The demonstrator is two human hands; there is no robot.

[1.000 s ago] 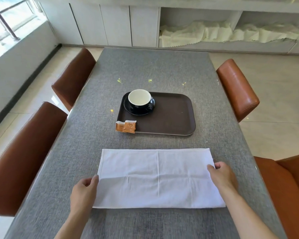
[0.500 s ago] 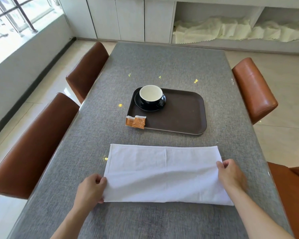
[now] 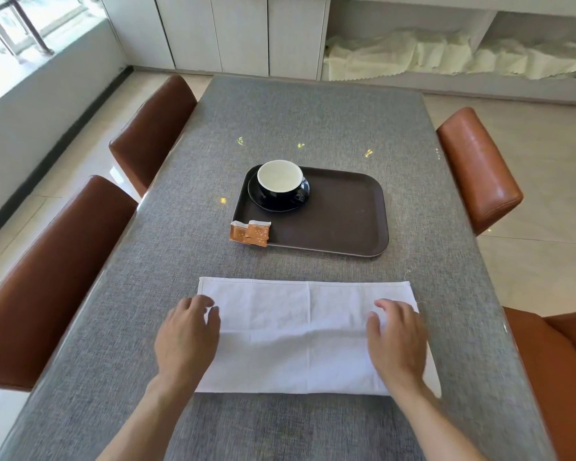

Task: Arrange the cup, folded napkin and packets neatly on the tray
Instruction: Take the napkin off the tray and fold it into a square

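A white napkin (image 3: 300, 331), folded into a long rectangle, lies flat on the grey table in front of me. My left hand (image 3: 187, 337) rests on its left end and my right hand (image 3: 396, 341) on its right end, fingers loosely spread. Beyond it sits a dark brown tray (image 3: 343, 217). A black cup (image 3: 280, 181) with a white inside stands on a black saucer in the tray's far left corner. Two orange packets (image 3: 250, 231) lie over the tray's near left corner, partly off its rim.
Brown leather chairs stand on both sides: two on the left (image 3: 57, 277), (image 3: 153, 128), and two on the right (image 3: 476, 168), (image 3: 559, 377). White cabinets and shelves holding pale cloth (image 3: 446, 58) line the far wall. The table's grey cloth (image 3: 313, 118) extends past the tray.
Both hands have let go of the napkin's side edges and moved inward, onto its top. The camera has come closer and tilted down.
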